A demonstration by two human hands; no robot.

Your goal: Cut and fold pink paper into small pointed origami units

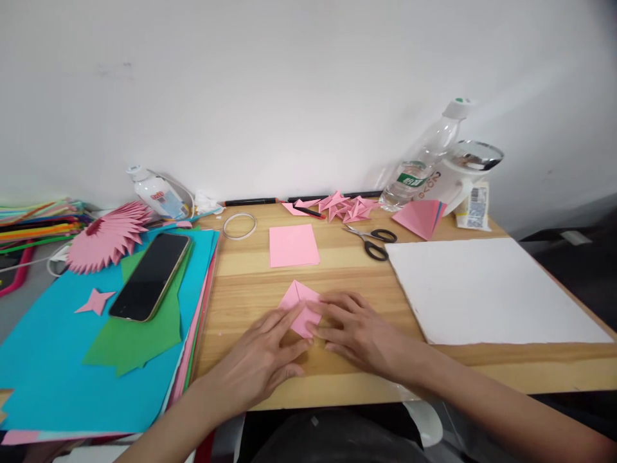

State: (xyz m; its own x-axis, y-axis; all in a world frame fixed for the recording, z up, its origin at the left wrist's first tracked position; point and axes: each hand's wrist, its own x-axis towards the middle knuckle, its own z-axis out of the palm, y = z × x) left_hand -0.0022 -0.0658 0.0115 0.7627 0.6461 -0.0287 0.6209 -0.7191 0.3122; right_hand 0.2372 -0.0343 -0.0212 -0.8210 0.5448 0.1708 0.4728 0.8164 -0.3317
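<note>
Folded pink paper [304, 294] lies on the wood table [347, 273] btwn both hands, fairly near the front edge; its sides are partly hidden under fingers, so layers are hard to make out. L hand [272, 350] has fingertips laid over it, R hand [359, 331] has fingertips on its R side — can't tell w/ either whether they pinch it or just press. Both forearms cut off by frame. Dark phone [152, 276] covers pt of the green paper [139, 344], which covers pt of the blue sheets [48, 360]; colored strips [38, 225] run off frame L. Clear bottle [429, 151] hides pt of the white mug [465, 168], whose print is hard to read. Pink star pieces [354, 209] overlap near the wall, tough to count. Edges: table front runs just below the hands, white board [486, 292] takes up most of the R side, blue sheets bound the L. Open room — bare wood btwn L hand & that stack, a strip btwn folded piece & pink square [294, 245], and more btwn R hand & scissors [376, 249].
</note>
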